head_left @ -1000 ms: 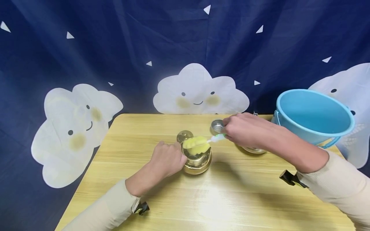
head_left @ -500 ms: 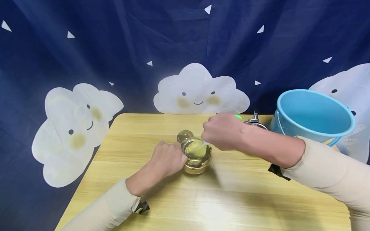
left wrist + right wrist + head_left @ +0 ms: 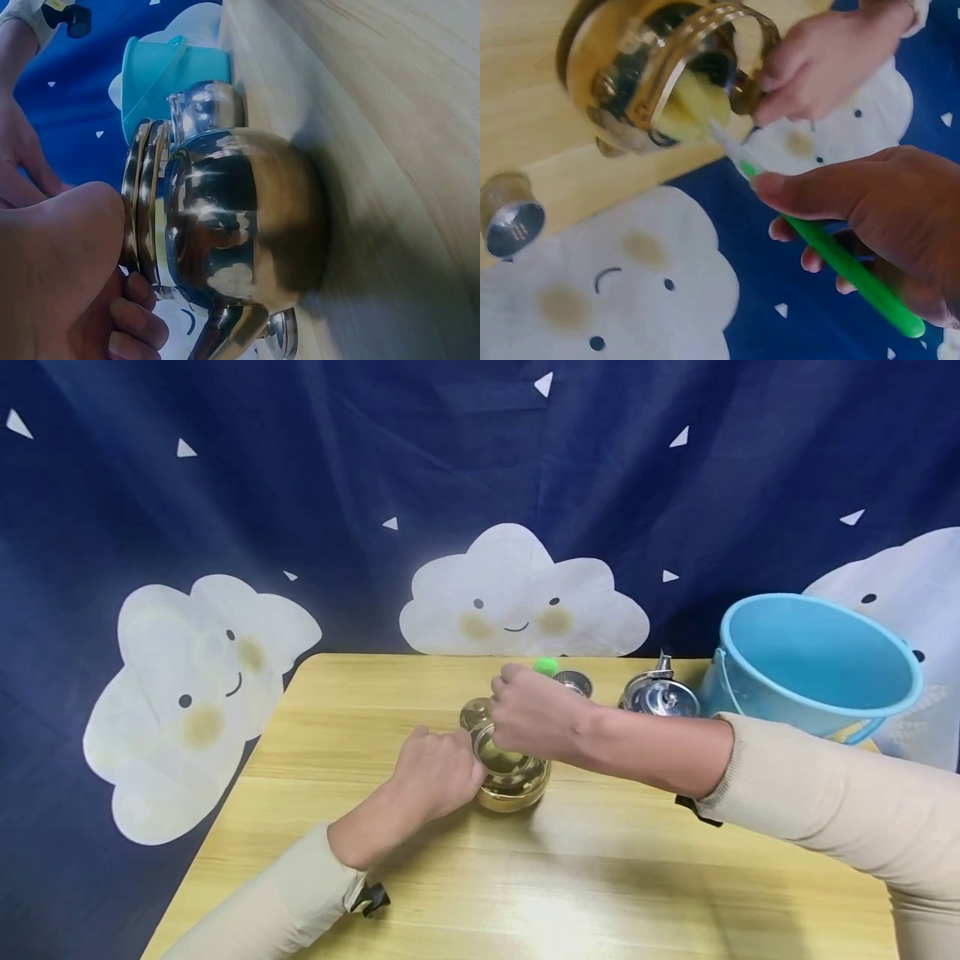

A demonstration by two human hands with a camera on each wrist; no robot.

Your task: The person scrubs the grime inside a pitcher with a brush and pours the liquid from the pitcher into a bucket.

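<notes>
A gold teapot (image 3: 517, 789) stands upright on the table with its top uncovered. My left hand (image 3: 435, 774) grips the teapot's arched handle (image 3: 142, 199) on its left side. Above the opening, my right hand (image 3: 536, 714) holds a sponge brush by its green handle (image 3: 847, 262). The brush's yellow sponge head (image 3: 690, 109) is inside the teapot's mouth, partly hidden by the rim. Just behind the teapot lies a round gold lid (image 3: 475, 713).
A small metal strainer cup (image 3: 573, 682) stands behind my right hand. Farther right is a silver teapot (image 3: 663, 695) with its lid on, partly behind my forearm. A blue bucket (image 3: 795, 702) occupies the table's back right corner, before a dark blue cloud-print curtain (image 3: 337, 485).
My right hand has moved left, bringing the sponge head from above the teapot's opening down into it. The brush handle now tilts toward the back. My left hand and the teapot have stayed put.
</notes>
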